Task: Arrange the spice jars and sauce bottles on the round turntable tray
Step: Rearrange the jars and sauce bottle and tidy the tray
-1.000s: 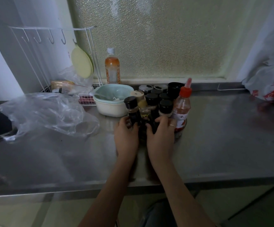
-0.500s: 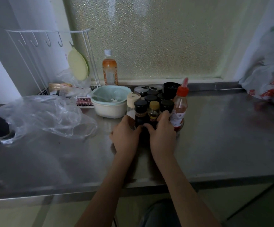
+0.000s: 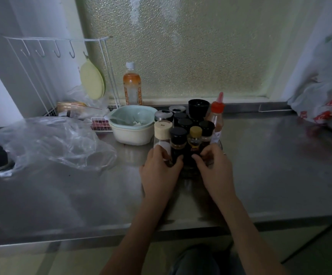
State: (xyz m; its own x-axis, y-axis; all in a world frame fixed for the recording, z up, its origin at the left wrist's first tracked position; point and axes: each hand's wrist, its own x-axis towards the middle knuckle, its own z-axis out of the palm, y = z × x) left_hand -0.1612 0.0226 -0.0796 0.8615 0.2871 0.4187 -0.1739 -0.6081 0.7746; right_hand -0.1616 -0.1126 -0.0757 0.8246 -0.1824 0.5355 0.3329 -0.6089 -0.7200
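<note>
Several spice jars and sauce bottles stand packed together on the round turntable tray [image 3: 189,172] at the middle of the steel counter. In front are a beige-lidded glass jar [image 3: 162,129], a black-lidded dark jar [image 3: 178,136] and a small gold-capped bottle [image 3: 195,134]. A red-capped sauce bottle [image 3: 217,119] stands at the right side. My left hand [image 3: 161,171] curls round the base of the beige-lidded jar, thumb against the dark jar. My right hand [image 3: 215,168] curls round the base of a black-lidded spice jar [image 3: 206,129]. The hands hide most of the tray.
A pale green and white bowl [image 3: 131,133] touches the cluster on its left. Behind it stand an orange drink bottle [image 3: 132,88] and a white wire rack [image 3: 61,48]. A crumpled clear plastic bag [image 3: 52,141] lies at left; a white-and-red bag [image 3: 324,102] sits far right.
The front jars have shifted: the beige-lidded jar came round to the front left and the gold-capped bottle to the front. My hands moved slightly apart around the cluster's base.
</note>
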